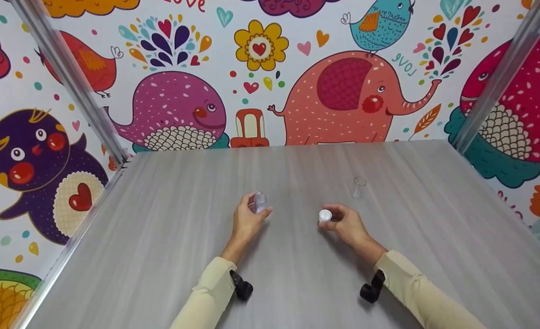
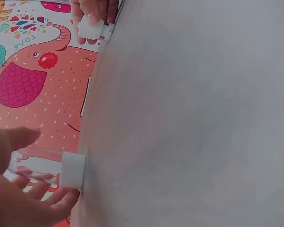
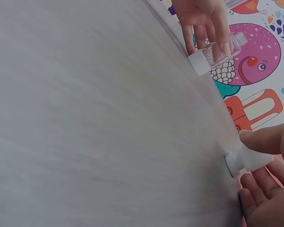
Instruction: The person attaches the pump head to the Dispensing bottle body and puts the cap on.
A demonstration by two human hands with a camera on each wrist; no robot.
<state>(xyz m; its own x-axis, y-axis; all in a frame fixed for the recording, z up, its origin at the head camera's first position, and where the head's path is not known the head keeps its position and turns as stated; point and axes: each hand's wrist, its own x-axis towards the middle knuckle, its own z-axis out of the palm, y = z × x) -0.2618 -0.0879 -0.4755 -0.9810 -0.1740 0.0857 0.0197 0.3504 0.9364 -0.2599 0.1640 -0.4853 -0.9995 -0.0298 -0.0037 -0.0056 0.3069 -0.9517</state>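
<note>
A clear, white-based bottle (image 1: 260, 199) is near the worktop's (image 1: 183, 219) middle, pinched between thumb and fingers in the left hand's (image 1: 247, 220) grip. Apart from it, the right hand's (image 1: 350, 225) grip pinches a white plastic fitting (image 1: 325, 214). Beyond stands a clear, cup-shaped piece (image 1: 359, 187).

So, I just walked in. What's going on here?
A person is working with small containers at a table. The left hand holds a clear container with its white end down, while the right hand grips a small white piece. The two held things are apart, side by side in front of the person. A clear, cup-shaped piece stands on the table beyond the right hand, touched by neither hand.
</note>
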